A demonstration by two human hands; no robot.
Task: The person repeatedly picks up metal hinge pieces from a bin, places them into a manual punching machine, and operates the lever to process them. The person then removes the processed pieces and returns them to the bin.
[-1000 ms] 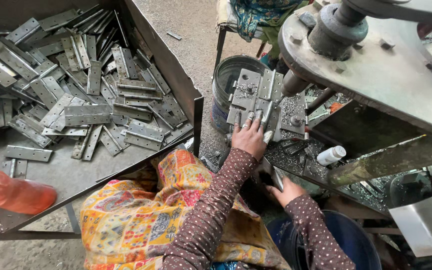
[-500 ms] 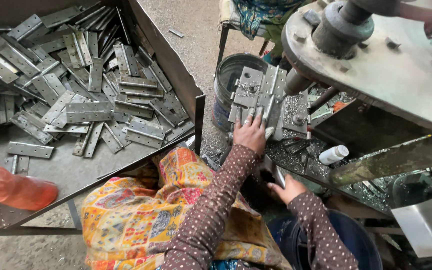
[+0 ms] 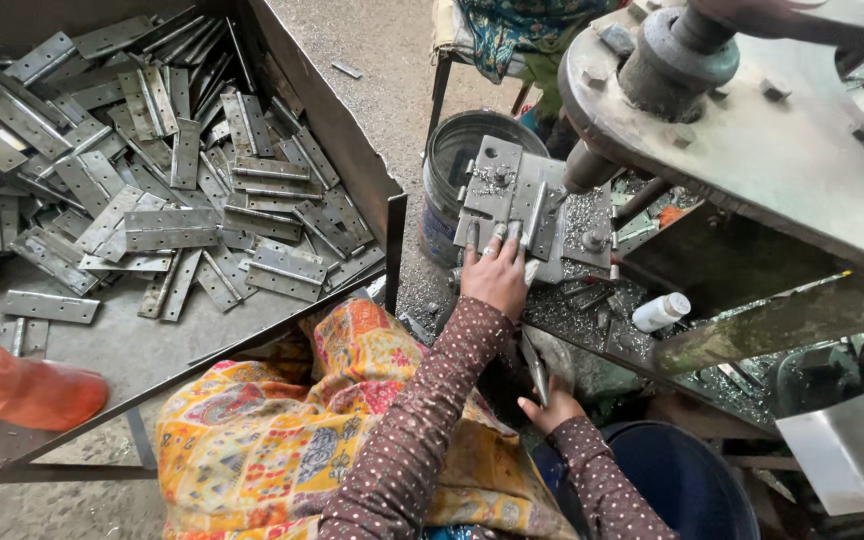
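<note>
At 12 o'clock from our lap, our left hand (image 3: 495,275) lies w/ fingers spread flat on the grey metal jig plate (image 3: 512,200) under the press spindle (image 3: 589,168), gripping nothing. At approx. 5 o'clock from it, our right hand (image 3: 552,408) is pinched on a thin metal strip (image 3: 535,368). Loose hinges (image 3: 167,230) fill the tray (image 3: 352,150) at 9 o'clock, well apart.

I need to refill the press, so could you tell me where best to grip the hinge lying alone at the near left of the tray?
Pinch the hinge across its long edges, coming from above: it lies flat on the tray, apart from the pile.
</note>
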